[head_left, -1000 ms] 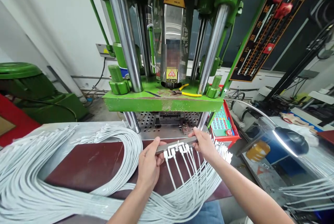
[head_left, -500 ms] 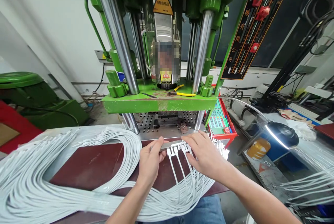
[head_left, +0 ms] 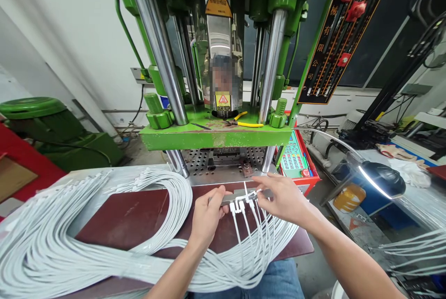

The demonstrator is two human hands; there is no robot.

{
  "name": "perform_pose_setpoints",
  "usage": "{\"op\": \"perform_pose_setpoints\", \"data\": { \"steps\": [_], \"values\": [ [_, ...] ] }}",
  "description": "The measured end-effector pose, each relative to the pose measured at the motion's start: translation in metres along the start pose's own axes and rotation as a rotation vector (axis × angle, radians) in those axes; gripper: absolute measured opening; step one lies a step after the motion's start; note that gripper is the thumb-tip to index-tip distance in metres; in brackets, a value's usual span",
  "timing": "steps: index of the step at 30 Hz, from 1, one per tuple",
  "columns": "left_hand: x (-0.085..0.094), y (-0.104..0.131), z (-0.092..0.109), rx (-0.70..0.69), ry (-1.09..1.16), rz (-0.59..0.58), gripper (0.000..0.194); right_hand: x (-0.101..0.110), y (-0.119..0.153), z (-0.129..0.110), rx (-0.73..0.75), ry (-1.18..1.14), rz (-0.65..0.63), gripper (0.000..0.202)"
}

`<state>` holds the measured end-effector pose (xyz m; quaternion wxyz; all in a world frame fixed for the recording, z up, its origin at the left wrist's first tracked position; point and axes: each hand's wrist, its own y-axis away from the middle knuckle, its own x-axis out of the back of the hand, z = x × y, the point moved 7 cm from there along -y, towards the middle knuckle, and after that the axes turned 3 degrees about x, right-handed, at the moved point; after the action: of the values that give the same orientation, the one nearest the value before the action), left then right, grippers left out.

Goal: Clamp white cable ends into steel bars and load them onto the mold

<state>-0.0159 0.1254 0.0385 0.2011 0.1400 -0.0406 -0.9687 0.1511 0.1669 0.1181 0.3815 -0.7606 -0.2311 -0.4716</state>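
My left hand grips the left end of a flat metal bar, thumb on top. White moulded connectors sit along the bar, and their white cables hang down from it. A white stub points up from the bar's middle. At the bar's right end, my right hand pinches near the connectors with thumb and index finger; what lies between the fingertips is too small to name. Below and around both hands, a thick bundle of white cables curves over a dark red board.
Ahead stands a green press with steel columns; yellow-handled pliers and a thin dark tool lie on its plate. To its right is a red control box with buttons. A lamp and a yellow container are further right.
The right hand has shifted right along the bar and its fingers have lifted off the middle connectors, uncovering the upright white stub. The view has shifted slightly.
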Motion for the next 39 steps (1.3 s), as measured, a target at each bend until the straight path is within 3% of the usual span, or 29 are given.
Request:
{"op": "perform_pose_setpoints", "data": {
  "steps": [5, 10, 18, 21, 23, 26, 31, 35, 39],
  "values": [
    [-0.002, -0.002, 0.001, -0.004, -0.018, 0.024, 0.034, 0.006, 0.007, -0.022, 0.104, -0.044, 0.025, 0.059],
    [-0.009, -0.001, -0.005, -0.032, -0.114, -0.012, 0.038, -0.007, 0.005, -0.045, 0.123, 0.086, -0.036, 0.06],
    [-0.01, 0.001, -0.006, -0.073, -0.191, -0.007, 0.037, -0.008, 0.006, -0.049, 0.119, 0.202, 0.004, 0.049],
    [-0.011, 0.002, -0.01, -0.064, -0.224, -0.033, 0.038, -0.01, 0.006, -0.044, 0.131, 0.159, 0.013, 0.03],
    [-0.014, 0.003, -0.012, -0.061, -0.238, -0.057, 0.038, -0.008, 0.004, -0.034, 0.088, 0.102, 0.031, 0.015],
    [-0.017, 0.007, -0.013, -0.069, -0.252, -0.084, 0.038, 0.002, 0.002, -0.013, -0.042, -0.04, 0.067, 0.01],
    [-0.019, 0.011, -0.011, -0.068, -0.288, -0.106, 0.038, 0.044, 0.027, 0.021, -0.164, -0.122, 0.231, 0.012],
    [-0.02, 0.011, -0.007, -0.094, -0.302, -0.132, 0.036, 0.058, 0.091, 0.073, -0.258, 0.121, 0.303, 0.015],
    [-0.029, 0.011, 0.002, -0.168, -0.375, -0.173, 0.035, 0.033, 0.198, 0.147, -0.446, 0.348, 0.168, 0.025]
  ]
}}
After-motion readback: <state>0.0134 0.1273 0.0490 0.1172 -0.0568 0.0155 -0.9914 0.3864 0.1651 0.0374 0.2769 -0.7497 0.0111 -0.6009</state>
